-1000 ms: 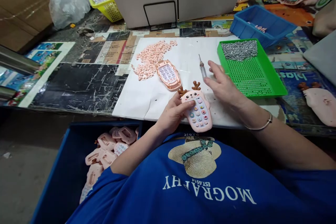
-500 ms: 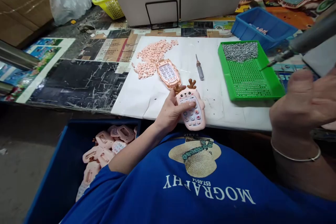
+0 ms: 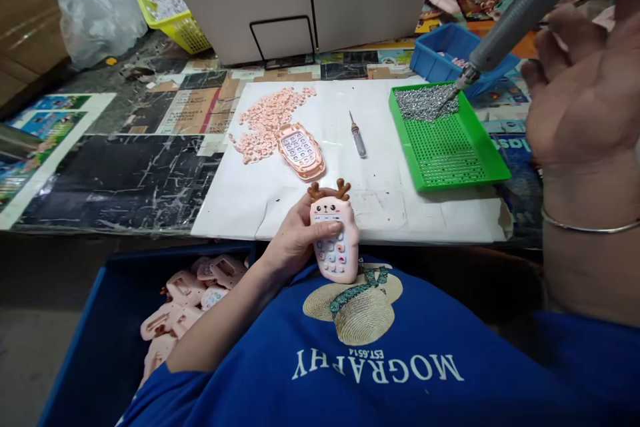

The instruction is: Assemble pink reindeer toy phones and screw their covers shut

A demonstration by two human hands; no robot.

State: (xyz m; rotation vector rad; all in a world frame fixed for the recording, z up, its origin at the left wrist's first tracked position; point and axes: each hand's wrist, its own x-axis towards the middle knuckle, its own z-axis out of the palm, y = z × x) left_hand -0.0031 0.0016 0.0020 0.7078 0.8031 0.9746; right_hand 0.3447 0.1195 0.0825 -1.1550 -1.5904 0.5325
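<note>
My left hand (image 3: 295, 237) grips a pink toy phone (image 3: 336, 247) with brown antlers and a small animal face. Its thumb lies across the keypad, and the keys face up. The toy is just past the table's front edge, over my blue shirt. My right hand (image 3: 583, 90) is raised at the right, palm showing, fingers loosely bent and apart, holding nothing. Close by is a grey electric screwdriver (image 3: 515, 20), its tip over the silver screws (image 3: 427, 102) in a green perforated tray (image 3: 450, 153); whether hand and tool touch is unclear.
On white paper (image 3: 375, 203) lie an open pink phone shell (image 3: 301, 152), a heap of small pink parts (image 3: 270, 117) and a hand screwdriver (image 3: 357, 139). Behind stand a blue bin (image 3: 425, 57), a yellow basket (image 3: 193, 33) and a carton (image 3: 370, 0). A dark blue crate (image 3: 95, 320) holds pink shells.
My right hand has risen and turned its palm into view. The electric screwdriver's tip has moved to the screw pile. The toy phone stays in my left hand, now more upright. The view has shifted.
</note>
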